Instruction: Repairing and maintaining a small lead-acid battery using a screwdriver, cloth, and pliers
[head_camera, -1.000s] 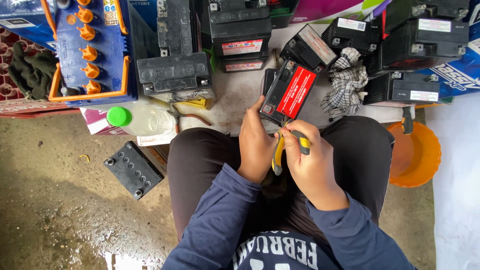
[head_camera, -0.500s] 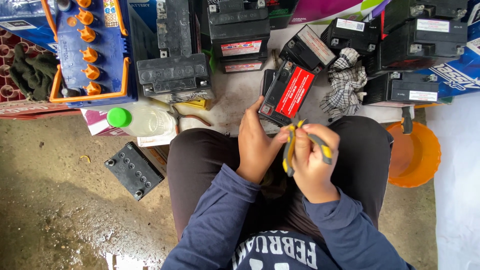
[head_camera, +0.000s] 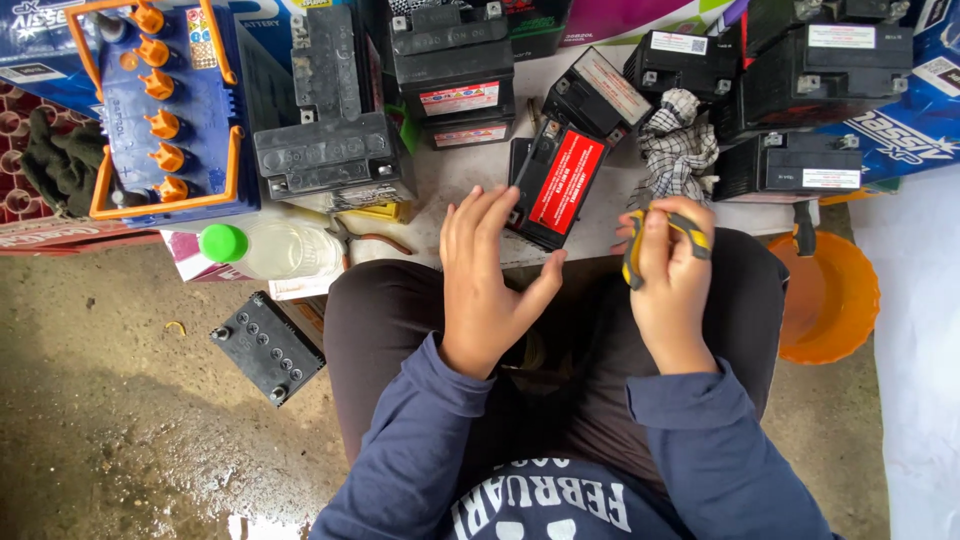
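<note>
I sit with my knees up in front of a low work surface. My left hand (head_camera: 490, 280) is spread, fingers apart, its fingertips at the edge of a small black battery with a red label (head_camera: 556, 187) that leans on the surface in front of me. My right hand (head_camera: 668, 268) is closed around a tool with yellow and black handles (head_camera: 637, 250), held to the right of that battery and apart from it.
Several black batteries (head_camera: 450, 70) crowd the far side, with a blue battery with orange caps (head_camera: 165, 110) at left. A checked rag (head_camera: 680, 150), a plastic bottle with green cap (head_camera: 265, 247), a black lid (head_camera: 268, 347) on the floor, an orange bowl (head_camera: 835, 300) at right.
My right hand has drawn the yellow-handled tool away to the right. My left hand has opened and stayed at the red-labelled battery.
</note>
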